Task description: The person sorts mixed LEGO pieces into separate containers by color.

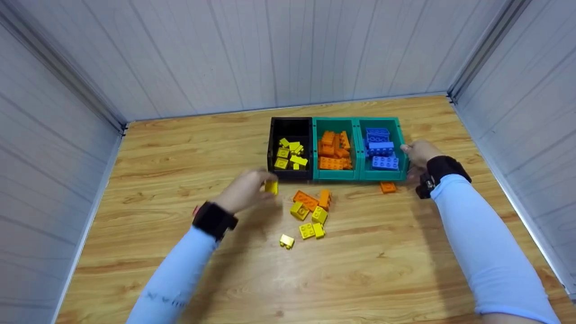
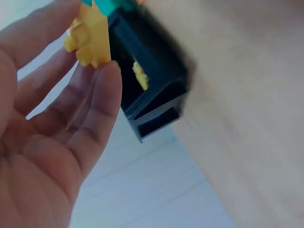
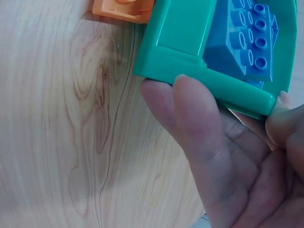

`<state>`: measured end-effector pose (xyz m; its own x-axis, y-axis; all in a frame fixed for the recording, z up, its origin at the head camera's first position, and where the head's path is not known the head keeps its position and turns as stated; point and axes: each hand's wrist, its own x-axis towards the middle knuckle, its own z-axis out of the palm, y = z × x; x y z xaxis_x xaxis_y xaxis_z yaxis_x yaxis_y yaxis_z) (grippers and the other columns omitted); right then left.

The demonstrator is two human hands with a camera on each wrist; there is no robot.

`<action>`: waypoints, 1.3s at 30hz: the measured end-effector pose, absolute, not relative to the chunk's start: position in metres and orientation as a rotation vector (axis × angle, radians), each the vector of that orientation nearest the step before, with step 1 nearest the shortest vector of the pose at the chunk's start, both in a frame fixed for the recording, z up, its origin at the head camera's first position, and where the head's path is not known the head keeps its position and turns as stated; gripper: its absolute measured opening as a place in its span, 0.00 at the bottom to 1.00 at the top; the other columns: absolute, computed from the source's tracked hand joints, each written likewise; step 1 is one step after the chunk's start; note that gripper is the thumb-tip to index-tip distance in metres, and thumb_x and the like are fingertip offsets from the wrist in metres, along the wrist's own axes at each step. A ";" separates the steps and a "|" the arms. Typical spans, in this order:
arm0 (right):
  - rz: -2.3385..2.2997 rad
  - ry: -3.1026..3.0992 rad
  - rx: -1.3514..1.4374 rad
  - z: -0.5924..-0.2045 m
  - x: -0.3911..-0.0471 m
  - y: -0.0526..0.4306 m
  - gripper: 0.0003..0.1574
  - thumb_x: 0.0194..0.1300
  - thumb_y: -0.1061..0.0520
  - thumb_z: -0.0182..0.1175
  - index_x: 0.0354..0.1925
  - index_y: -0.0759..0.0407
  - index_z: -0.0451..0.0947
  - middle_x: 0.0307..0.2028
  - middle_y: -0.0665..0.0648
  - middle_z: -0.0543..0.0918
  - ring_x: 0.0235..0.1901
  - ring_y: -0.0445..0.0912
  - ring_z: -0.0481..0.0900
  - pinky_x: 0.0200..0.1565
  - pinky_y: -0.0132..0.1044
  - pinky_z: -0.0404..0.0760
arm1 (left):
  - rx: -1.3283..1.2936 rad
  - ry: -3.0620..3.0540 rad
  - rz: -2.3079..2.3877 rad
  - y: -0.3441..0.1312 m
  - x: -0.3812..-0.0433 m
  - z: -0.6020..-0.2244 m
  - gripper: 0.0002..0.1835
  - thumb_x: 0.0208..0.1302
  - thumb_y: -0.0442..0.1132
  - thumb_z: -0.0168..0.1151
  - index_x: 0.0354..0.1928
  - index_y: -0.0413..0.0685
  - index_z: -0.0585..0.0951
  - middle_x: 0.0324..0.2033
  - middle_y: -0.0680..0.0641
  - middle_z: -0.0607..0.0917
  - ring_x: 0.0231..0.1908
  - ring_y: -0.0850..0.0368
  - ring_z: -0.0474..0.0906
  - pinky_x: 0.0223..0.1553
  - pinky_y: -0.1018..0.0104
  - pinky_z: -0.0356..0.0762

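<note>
My left hand [image 1: 245, 191] pinches a yellow toy brick [image 1: 271, 187] between thumb and fingers, just in front of the black bin [image 1: 290, 174]. The left wrist view shows this studded yellow brick [image 2: 90, 35] at the fingertips, with the bin beyond it. Several yellow bricks lie inside the black bin. At the far right my right hand [image 1: 423, 154] grips the side of the right green bin [image 1: 401, 135], which holds blue bricks [image 1: 380, 148]. In the right wrist view, fingertips and thumb touch that green bin's rim [image 3: 213, 88].
A middle green bin [image 1: 334, 176] with orange bricks adjoins the other two. On the wooden table before them lie several loose yellow bricks [image 1: 307, 231] and orange bricks [image 1: 306, 200]. One orange brick [image 1: 387, 187] sits by the right bin's front. Pale panel walls [image 1: 243, 58] enclose the table.
</note>
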<state>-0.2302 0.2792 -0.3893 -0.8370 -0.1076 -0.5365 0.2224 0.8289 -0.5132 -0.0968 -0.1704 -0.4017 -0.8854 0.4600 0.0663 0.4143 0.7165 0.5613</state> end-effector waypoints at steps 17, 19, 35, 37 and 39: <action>-0.728 2.470 0.053 -0.394 -0.228 0.273 0.37 0.82 0.47 0.32 0.75 0.71 0.47 0.58 0.82 0.68 0.31 0.56 0.87 0.39 0.45 0.83 | 0.655 3.120 0.156 -0.131 -0.207 -0.409 0.15 0.61 0.41 0.71 0.49 0.46 0.87 0.48 0.42 0.84 0.54 0.38 0.73 0.58 0.38 0.68; -0.702 2.484 0.028 -0.393 -0.229 0.275 0.37 0.82 0.46 0.31 0.75 0.71 0.47 0.61 0.81 0.66 0.30 0.55 0.87 0.44 0.46 0.82 | 0.644 3.112 0.119 -0.130 -0.209 -0.411 0.13 0.63 0.42 0.70 0.49 0.47 0.87 0.49 0.42 0.84 0.55 0.39 0.72 0.59 0.37 0.66; -0.716 2.481 0.090 -0.388 -0.229 0.279 0.37 0.82 0.46 0.32 0.75 0.70 0.48 0.30 0.64 0.79 0.18 0.47 0.80 0.24 0.36 0.76 | 0.826 2.920 0.701 -0.140 -0.148 -0.414 0.15 0.60 0.34 0.71 0.49 0.43 0.86 0.46 0.43 0.85 0.48 0.49 0.78 0.55 0.56 0.75; -0.724 2.483 0.090 -0.389 -0.229 0.279 0.37 0.82 0.46 0.32 0.75 0.70 0.48 0.47 0.75 0.77 0.24 0.52 0.84 0.29 0.39 0.80 | 0.846 2.839 0.806 -0.139 -0.126 -0.415 0.15 0.59 0.33 0.70 0.50 0.43 0.85 0.45 0.44 0.86 0.46 0.52 0.79 0.52 0.61 0.77; -0.727 2.488 0.087 -0.389 -0.228 0.278 0.37 0.82 0.45 0.31 0.75 0.69 0.48 0.64 0.80 0.64 0.30 0.55 0.86 0.38 0.44 0.83 | 0.883 2.764 0.851 -0.138 -0.103 -0.418 0.15 0.58 0.34 0.72 0.49 0.44 0.85 0.45 0.45 0.86 0.45 0.54 0.80 0.49 0.64 0.78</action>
